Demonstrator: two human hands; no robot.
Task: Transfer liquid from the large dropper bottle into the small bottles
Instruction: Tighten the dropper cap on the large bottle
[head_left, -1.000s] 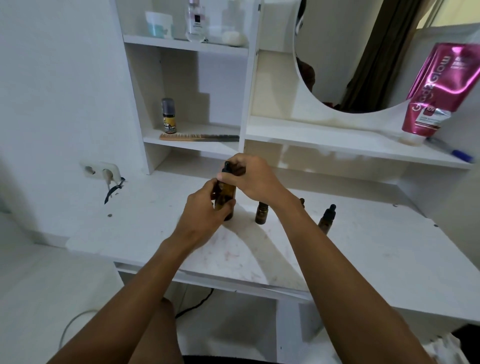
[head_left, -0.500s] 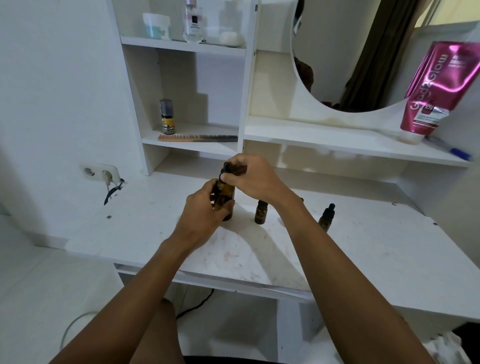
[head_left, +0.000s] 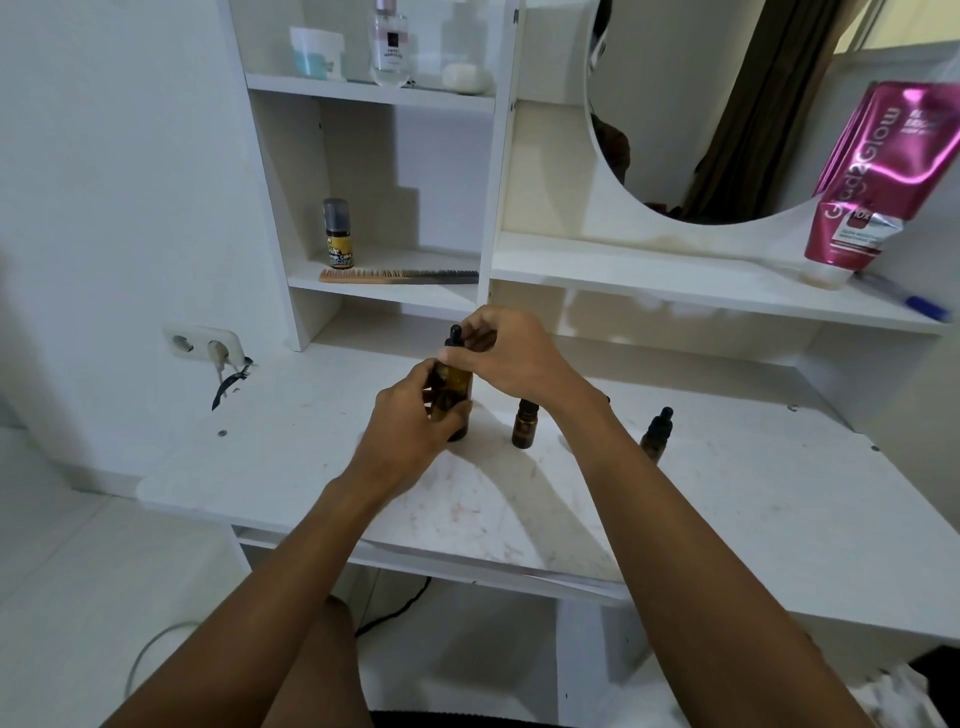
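Bottle, large, amber, mid-frame: your left hand gripped its body; your right hand pinched its dropper cap. Small bottle stood just right.

Far left, upper shelf: white jar, clear perfume bottle; lower shelf: yellow-labelled bottle upright just behind flat-lying comb; far right: round mirror, pink tube standing cap-down, blue pen beside; left wall: socket.
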